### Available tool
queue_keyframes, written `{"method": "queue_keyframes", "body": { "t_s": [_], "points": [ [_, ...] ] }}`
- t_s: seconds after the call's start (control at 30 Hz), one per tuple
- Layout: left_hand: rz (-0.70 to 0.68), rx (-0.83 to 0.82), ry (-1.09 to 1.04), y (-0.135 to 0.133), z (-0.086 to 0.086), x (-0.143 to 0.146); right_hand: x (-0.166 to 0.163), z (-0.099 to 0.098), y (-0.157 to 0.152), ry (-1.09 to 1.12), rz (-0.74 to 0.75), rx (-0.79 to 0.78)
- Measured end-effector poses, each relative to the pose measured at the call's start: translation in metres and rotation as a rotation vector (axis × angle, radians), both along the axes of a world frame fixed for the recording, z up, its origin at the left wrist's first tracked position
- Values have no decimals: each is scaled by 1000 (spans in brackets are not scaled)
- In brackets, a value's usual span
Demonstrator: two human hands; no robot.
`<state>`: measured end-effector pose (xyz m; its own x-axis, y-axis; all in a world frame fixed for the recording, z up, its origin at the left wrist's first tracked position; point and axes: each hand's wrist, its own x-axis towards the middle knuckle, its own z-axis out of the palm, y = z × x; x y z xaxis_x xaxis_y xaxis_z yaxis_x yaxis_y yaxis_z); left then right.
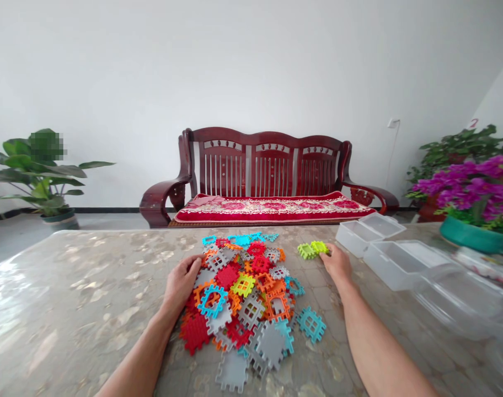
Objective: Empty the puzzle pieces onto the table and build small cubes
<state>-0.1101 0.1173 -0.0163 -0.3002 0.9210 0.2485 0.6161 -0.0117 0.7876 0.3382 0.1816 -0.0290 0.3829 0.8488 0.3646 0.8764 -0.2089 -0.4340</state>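
A heap of interlocking plastic building tiles (227, 276) in red, orange, grey, blue and lime lies in the middle of the table. Many have notched edges, some have window-like cutouts. My left hand (184, 278) rests against the heap's left side, fingers stretched toward the tiles; its fingertips are partly hidden, and I see nothing held in it. To the right of the heap, my right hand (338, 266) pinches a lime-green tile (319, 247) at its right edge. Another lime-green tile (306, 251) lies against its left side; I cannot tell whether the two are joined.
Clear plastic boxes (386, 264) stand on the right of the patterned table (90, 309). Purple flowers in a teal pot (477, 234) are at the far right. Beyond the table is a dark red wooden bench (272, 165); a potted plant (48, 176) stands at left.
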Motion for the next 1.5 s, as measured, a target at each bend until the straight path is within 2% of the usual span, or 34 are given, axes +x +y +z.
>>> {"method": "queue_keyframes", "body": {
  "t_s": [0.07,0.17,0.23,0.33,0.43,0.53,0.6,0.7,0.83,1.0,1.2,1.37,1.43,1.5],
  "points": [
    [-6,7,-6,0,0,0,-1,1,-1,-5,-22,36],
    [-15,6,-10,0,0,1,-7,3,-4,13,-5,170],
    [-13,3,-7,-1,1,2,-18,8,-7,78,79,275],
    [-2,17,-7,-2,2,3,-48,22,-16,250,298,348],
    [-1,32,-15,-2,2,3,-88,41,-32,375,621,237],
    [-6,30,-32,-2,2,3,-122,57,-51,314,941,56],
    [-12,26,-44,-2,2,4,-138,63,-63,199,1082,4],
    [-7,34,-45,-3,2,4,-153,64,-75,49,1188,-31],
    [-7,37,-32,-3,3,5,-163,59,-81,-63,1219,-31],
    [-7,37,-37,-2,2,5,-169,53,-81,-110,1223,46],
    [-9,49,-32,-2,-1,4,-173,49,-81,-9,1210,147],
    [-14,52,-42,-3,0,5,-152,62,-65,211,971,192],
    [-14,52,-46,-3,1,5,-131,67,-52,188,866,169],
    [-11,47,-47,-2,1,4,-107,68,-40,122,794,79]
  ]
}}
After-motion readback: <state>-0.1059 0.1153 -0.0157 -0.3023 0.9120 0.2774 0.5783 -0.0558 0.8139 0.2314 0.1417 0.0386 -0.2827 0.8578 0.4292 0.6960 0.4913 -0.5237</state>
